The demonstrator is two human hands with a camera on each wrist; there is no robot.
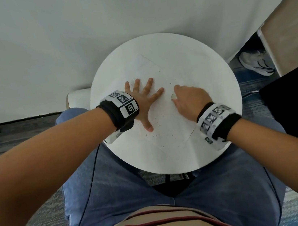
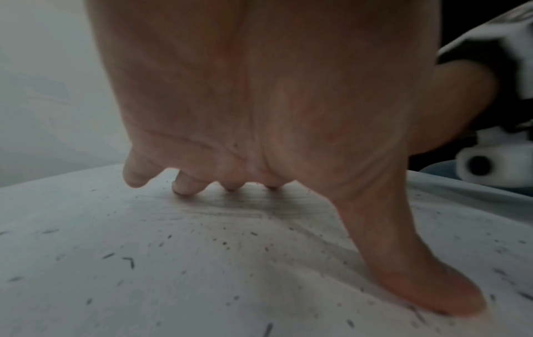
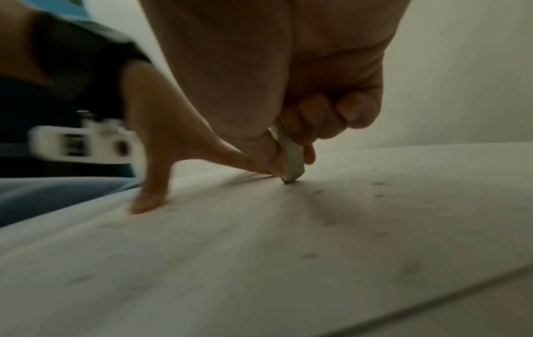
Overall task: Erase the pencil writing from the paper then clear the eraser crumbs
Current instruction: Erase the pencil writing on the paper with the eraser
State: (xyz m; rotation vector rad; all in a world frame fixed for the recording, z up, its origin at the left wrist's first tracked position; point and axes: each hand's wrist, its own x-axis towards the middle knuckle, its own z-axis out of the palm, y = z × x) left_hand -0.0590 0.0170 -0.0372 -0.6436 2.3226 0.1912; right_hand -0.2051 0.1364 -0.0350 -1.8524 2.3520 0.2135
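Two hands work: the left hand (image 1: 141, 102) presses flat on the white paper sheet (image 1: 167, 129); the right hand (image 1: 189, 98) pinches the small white eraser (image 3: 292, 159), tip down, just beside.

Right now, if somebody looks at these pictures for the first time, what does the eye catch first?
First, the two hands in the middle of the round white table: the left hand presses flat with spread fingers on the white sheet of paper. Beside it, the right hand pinches a small whitish eraser, tip against the paper. Dark eraser crumbs lie scattered around both.
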